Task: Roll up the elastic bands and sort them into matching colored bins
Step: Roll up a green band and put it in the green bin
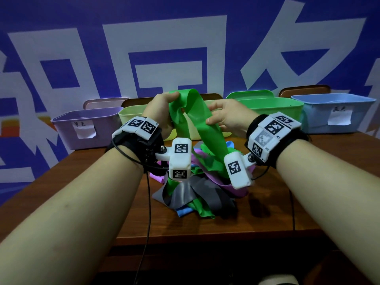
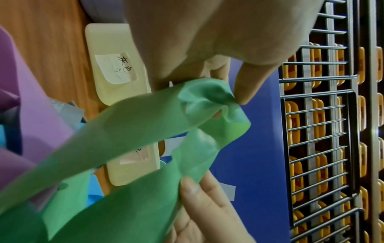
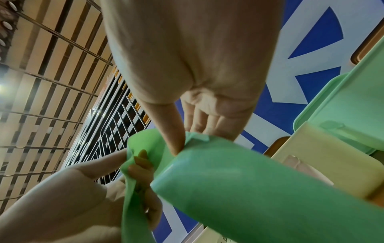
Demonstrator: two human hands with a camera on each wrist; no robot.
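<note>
A long green elastic band is lifted above a tangled pile of green, grey, purple and blue bands on the wooden table. My left hand pinches the band's crumpled upper end between thumb and fingers. My right hand pinches the same band a little lower to the right, its thumb pressing on the strip. The band's lower part trails down into the pile. The green bin stands behind my right hand.
A row of bins lines the table's far edge: purple, pale yellow, green and light blue, some with paper labels. Lids lean behind them against a blue and white wall. Cables hang from both wrist mounts.
</note>
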